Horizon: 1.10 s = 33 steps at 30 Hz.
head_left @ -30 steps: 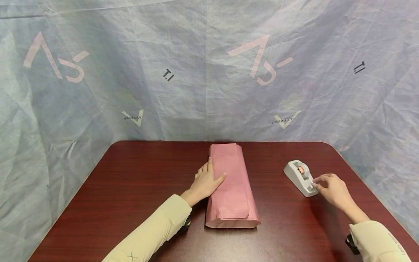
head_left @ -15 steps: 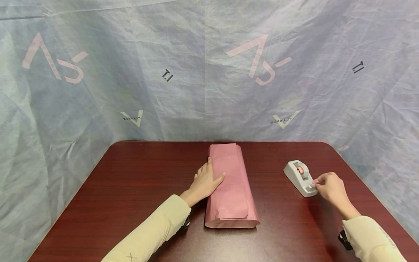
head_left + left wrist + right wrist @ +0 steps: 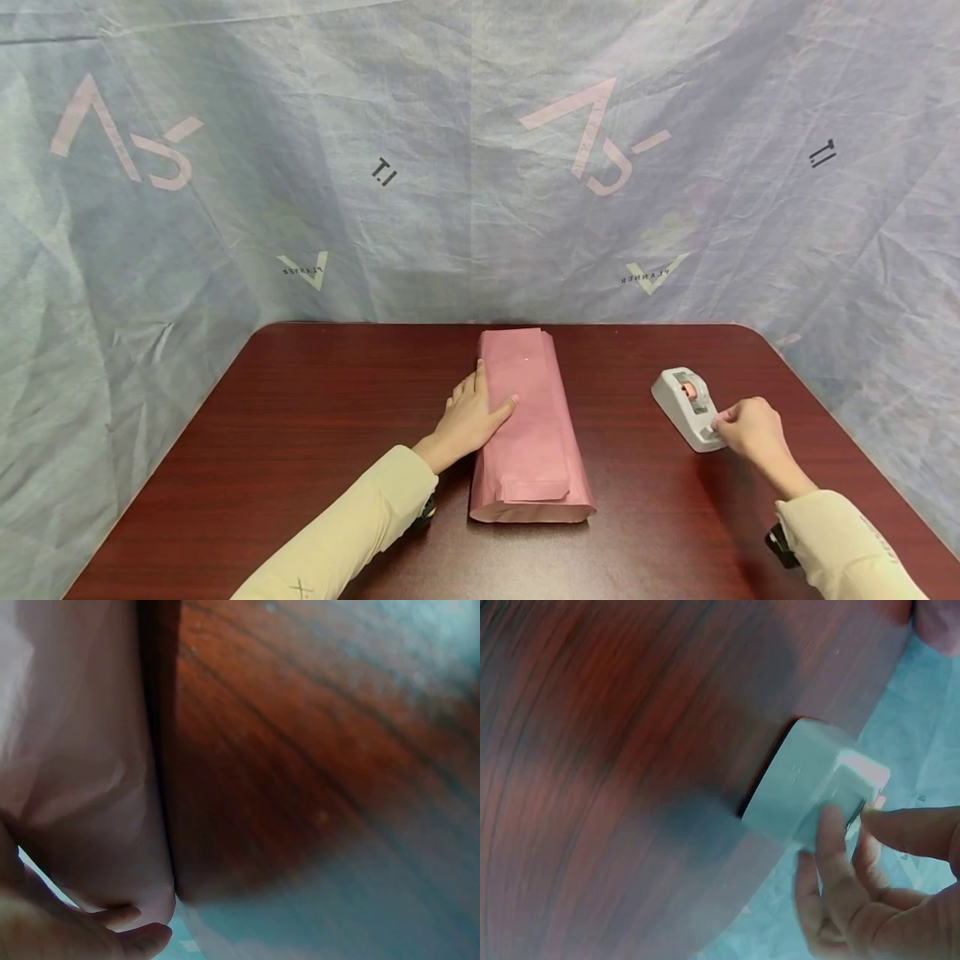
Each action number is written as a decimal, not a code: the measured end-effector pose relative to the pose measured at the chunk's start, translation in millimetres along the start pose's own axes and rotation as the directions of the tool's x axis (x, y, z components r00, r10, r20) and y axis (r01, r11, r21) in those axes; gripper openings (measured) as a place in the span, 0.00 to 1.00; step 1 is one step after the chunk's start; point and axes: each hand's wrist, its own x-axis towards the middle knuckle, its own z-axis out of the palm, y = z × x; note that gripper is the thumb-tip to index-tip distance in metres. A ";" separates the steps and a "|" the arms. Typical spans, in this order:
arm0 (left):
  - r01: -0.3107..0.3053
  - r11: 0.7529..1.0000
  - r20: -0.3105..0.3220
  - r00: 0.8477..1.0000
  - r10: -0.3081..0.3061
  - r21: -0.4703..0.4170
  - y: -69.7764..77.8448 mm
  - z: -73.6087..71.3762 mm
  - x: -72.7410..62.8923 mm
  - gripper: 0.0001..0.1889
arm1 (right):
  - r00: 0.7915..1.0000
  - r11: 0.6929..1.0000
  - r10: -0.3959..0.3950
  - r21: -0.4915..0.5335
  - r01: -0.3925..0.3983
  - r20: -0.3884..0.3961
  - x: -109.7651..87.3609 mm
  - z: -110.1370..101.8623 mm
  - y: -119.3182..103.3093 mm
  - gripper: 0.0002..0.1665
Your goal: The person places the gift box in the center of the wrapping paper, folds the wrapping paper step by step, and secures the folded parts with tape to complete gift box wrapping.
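Observation:
A long parcel wrapped in pink paper (image 3: 525, 425) lies lengthwise in the middle of the table. My left hand (image 3: 468, 417) rests on its left edge, thumb on top and outstretched fingers along the side. The left wrist view shows the wrapped side (image 3: 90, 757) close up, with fingertips against it. To the right sits a white tape dispenser (image 3: 675, 406) with a roll of clear tape (image 3: 697, 388). At its front end my right hand (image 3: 753, 431) pinches with thumb and fingers, apparently on the tape's end, which the fingers mostly hide. The right wrist view shows the dispenser's side (image 3: 791, 784) beside those fingers.
The dark red wooden table (image 3: 337, 392) has rounded far corners. A grey-blue printed cloth (image 3: 420, 208) hangs behind it and along both sides. Both forearms wear pale sleeves, with a dark device under each wrist.
My right hand stays at the dispenser's front, its wrist and forearm shifting slightly left while the fingers draw closer together. My left hand and the parcel keep still.

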 end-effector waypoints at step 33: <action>0.001 1.000 0.013 1.000 0.000 -0.005 -0.6 -1.3 0.1 0.46 | 0.979 0.973 0.198 0.134 -0.190 -0.050 -10.5 5.5 -3.1 0.18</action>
